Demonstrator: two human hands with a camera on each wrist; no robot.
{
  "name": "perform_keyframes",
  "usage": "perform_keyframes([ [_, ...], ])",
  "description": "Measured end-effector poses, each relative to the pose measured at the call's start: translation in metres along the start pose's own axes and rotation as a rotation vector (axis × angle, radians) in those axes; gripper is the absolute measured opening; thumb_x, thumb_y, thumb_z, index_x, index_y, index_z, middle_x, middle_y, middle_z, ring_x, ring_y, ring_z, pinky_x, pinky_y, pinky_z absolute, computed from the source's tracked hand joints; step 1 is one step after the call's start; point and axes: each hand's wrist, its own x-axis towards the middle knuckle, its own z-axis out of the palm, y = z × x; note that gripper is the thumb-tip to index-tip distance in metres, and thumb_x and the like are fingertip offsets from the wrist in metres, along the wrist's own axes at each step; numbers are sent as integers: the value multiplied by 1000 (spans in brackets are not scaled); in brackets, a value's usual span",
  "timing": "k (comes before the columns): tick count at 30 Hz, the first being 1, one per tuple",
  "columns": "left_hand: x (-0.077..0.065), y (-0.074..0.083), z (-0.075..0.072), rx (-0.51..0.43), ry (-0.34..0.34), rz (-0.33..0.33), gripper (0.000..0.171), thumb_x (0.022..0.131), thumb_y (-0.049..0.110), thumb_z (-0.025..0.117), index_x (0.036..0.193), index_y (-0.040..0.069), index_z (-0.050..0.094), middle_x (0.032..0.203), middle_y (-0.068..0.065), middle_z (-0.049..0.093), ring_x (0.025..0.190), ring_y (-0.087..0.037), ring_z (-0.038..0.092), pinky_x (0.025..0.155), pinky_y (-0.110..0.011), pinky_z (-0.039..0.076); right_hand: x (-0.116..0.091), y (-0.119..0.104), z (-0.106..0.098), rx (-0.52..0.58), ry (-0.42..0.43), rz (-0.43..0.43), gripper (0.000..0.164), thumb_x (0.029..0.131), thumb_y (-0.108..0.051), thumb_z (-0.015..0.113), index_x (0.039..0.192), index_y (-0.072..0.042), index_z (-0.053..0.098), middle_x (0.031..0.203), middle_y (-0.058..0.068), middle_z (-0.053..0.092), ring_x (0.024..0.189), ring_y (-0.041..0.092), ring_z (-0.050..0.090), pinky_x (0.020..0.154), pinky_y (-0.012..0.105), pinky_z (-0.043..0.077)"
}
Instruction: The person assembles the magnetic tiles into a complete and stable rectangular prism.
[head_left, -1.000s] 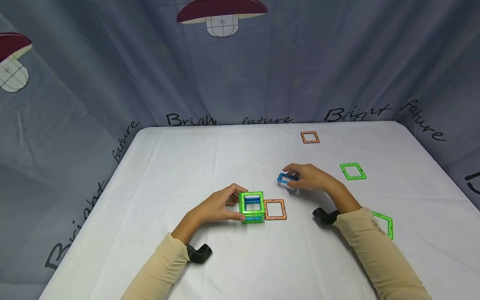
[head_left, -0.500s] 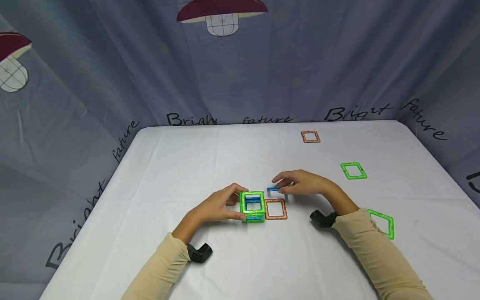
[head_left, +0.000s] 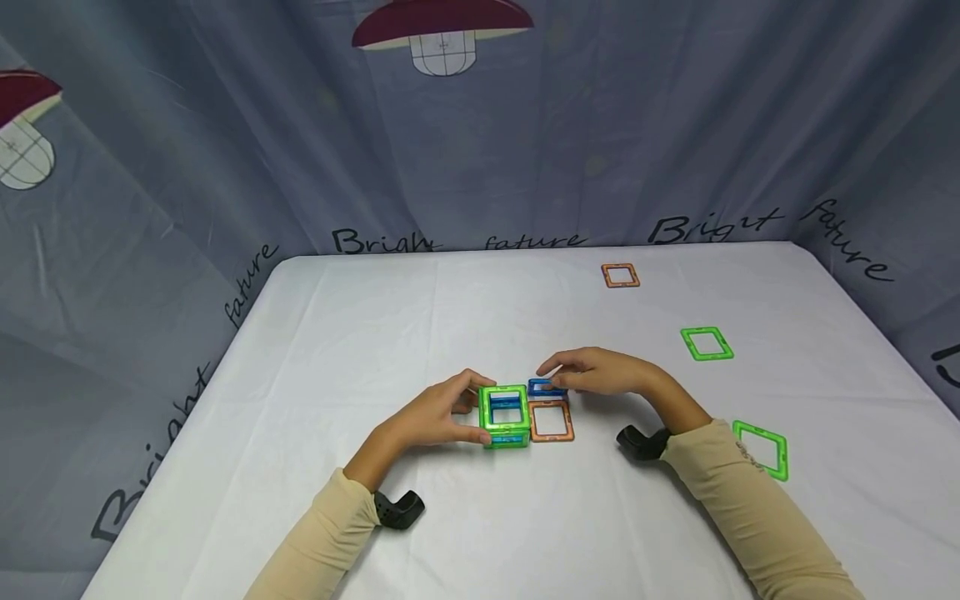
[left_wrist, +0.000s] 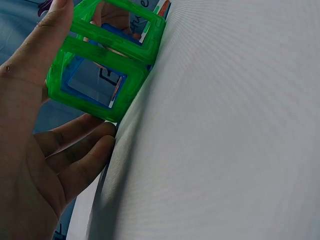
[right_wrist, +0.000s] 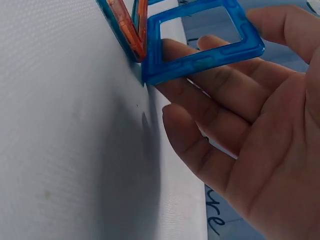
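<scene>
My left hand [head_left: 435, 412] holds a small box of green and blue magnetic tiles [head_left: 507, 428] from its left side, thumb near and fingers beyond. In the left wrist view, the box's green frames [left_wrist: 112, 56] show in front of blue ones. An orange square magnetic tile [head_left: 552, 438] lies flat against the box's right side. Just behind it, a blue square magnetic tile [head_left: 547, 393] stands tilted at its far edge. My right hand [head_left: 607, 371] pinches this blue tile; the right wrist view shows the thumb and fingers at the blue frame [right_wrist: 210, 61].
Another orange square tile [head_left: 621, 284] lies near the table's far edge. To the right are a green square tile [head_left: 707, 356] and a green tile [head_left: 782, 458] partly behind the right sleeve. White cloth [head_left: 360, 333] covers the table, with a grey curtain [head_left: 480, 158] behind.
My right hand has brought the blue tile left and nearer, down to the orange tile's far edge, tilting it on the way. My left hand keeps its grip on the box.
</scene>
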Motion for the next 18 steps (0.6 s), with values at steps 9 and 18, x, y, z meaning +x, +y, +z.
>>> perform_keyframes([
  [9,-1,-3,-2,15,8,23,65,73,30,76,126,17,41,125,-2,53,106,-14,56,92,-24,48,1,2,2,83,-27,12,33,95,-29,46,122,-13,55,117,7,63,107,20,56,81,33,52],
  [18,-3,5,-3,2,4,21,66,74,26,76,127,13,40,126,-7,52,107,-18,56,93,-28,48,1,-1,2,88,-26,27,32,95,-31,47,121,-14,56,116,5,63,95,17,54,76,29,50],
])
